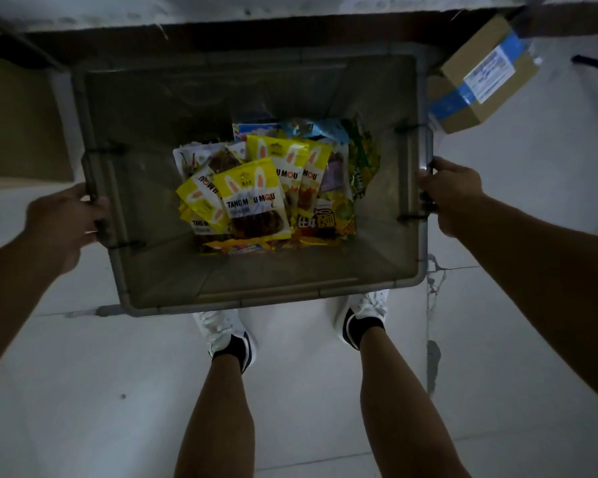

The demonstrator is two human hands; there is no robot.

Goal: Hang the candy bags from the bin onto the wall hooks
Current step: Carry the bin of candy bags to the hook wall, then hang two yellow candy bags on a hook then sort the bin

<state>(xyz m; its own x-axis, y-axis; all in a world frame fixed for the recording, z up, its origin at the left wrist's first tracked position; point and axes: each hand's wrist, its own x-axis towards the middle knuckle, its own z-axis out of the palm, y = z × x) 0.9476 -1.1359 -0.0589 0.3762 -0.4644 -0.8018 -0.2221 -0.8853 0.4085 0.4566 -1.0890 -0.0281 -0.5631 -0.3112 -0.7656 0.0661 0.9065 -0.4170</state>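
While gripped, bin [256, 298] (both hands [66, 215]).

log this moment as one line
left hand: grips bin rim | right hand: grips opposite rim | candy bags: all in bin | hooks: unseen

Yellow candy bags [252, 198], grey bin [273, 300]
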